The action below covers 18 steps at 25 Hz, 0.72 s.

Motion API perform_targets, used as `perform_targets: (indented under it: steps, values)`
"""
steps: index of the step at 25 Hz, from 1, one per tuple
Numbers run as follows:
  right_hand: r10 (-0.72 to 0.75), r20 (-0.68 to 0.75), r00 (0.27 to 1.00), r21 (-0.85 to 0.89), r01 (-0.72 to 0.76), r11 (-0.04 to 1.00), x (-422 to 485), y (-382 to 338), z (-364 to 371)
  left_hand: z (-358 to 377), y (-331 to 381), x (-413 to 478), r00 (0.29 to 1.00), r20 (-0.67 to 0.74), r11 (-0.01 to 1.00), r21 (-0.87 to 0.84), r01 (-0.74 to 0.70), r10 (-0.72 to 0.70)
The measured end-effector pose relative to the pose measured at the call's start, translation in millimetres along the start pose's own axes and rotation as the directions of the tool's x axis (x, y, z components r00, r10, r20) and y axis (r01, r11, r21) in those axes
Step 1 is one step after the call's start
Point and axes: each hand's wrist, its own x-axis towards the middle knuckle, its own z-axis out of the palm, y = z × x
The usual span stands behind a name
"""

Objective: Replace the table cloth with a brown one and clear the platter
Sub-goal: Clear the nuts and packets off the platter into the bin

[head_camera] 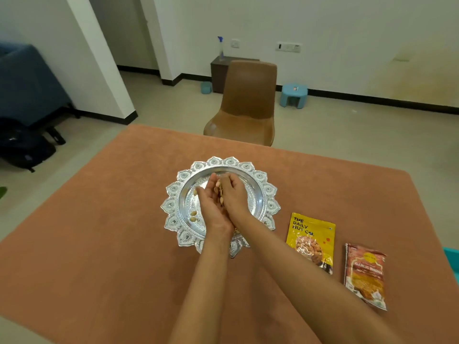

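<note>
Together, the left hand (211, 203) and the right hand (235, 194) meet over the middle of the round silver platter with a scalloped, embossed rim (269, 189); the left hand is flat-fingered, palm turned toward the right one, while the right hand's fingers curl over a clutch of pale tan nuts (220, 192) pressed between the two palms; a few loose nuts (193, 214) lie on the platter's left side. The platter sits near the centre of the counter, on the brown table cloth (99, 244) that covers it; to its right lie a yellow nut packet (311, 240) and, further right and nearer the person, a red snack packet (365, 274), both flat on the cloth. Beyond the counter's far edge stands a brown moulded chair (246, 103); a small light-blue stool (293, 95) stands by the wall.
</note>
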Motion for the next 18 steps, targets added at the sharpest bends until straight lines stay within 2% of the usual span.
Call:
perform_targets:
  steps: [5,9,11,15,18]
  values:
    - [0.082,0.046,0.996,0.124,-0.087,0.988,-7.2,-1.9,-8.0,-0.5,-10.5,-3.7,0.998,0.059,0.989,-0.145,0.029,-0.02]
    - [0.12,0.044,0.992,0.36,-0.127,0.924,-13.3,-15.3,-7.7,-1.1,-11.0,1.4,0.998,0.054,0.955,-0.291,0.057,-0.043]
    - [0.094,0.021,0.995,0.322,-0.096,0.942,-14.2,-14.5,-3.3,-1.5,-8.5,0.7,0.997,0.069,0.95,-0.307,0.06,-0.04]
    - [-0.025,0.059,0.998,0.129,0.017,0.991,-14.3,-12.7,-0.5,-6.0,-5.0,2.6,0.993,0.106,0.961,-0.264,0.08,-0.053]
    - [0.014,0.14,0.99,0.217,-0.045,0.975,-12.8,-20.6,-0.4,-7.0,-5.2,4.6,0.992,0.059,0.94,-0.317,0.125,-0.112]
